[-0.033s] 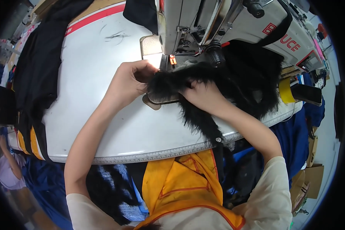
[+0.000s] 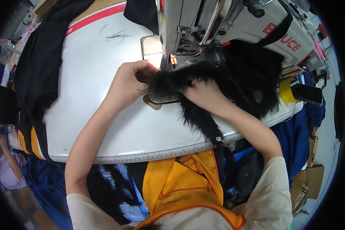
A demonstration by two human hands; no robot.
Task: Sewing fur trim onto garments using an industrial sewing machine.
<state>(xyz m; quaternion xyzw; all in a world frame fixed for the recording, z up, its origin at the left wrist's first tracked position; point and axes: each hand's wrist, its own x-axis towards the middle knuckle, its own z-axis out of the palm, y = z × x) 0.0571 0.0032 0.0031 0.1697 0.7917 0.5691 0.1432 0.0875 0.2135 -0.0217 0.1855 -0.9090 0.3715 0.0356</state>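
A strip of black fur (image 2: 166, 84) lies on the plate of a white sewing machine (image 2: 168, 30), beside a lit presser foot (image 2: 173, 59). My left hand (image 2: 132, 80) has its fingers curled at the fur's left end, close to the needle, pinching it; the fingertips are partly hidden. My right hand (image 2: 203, 94) grips the fur just right of the plate, its fingertips sunk in the pile. More black fur and fabric (image 2: 253, 76) is bunched to the right under the machine arm, and a furry length with a round metal snap hangs over the table's front edge.
The white table (image 2: 84, 96) has a ruler along its front edge. Black fabric (image 2: 34, 65) drapes at left, and a phone (image 2: 306, 94) sits at right by yellow tape. A co-worker's arm (image 2: 9, 161) shows at far left. Blue cloth (image 2: 295, 138) and cardboard boxes (image 2: 312, 180) are at right.
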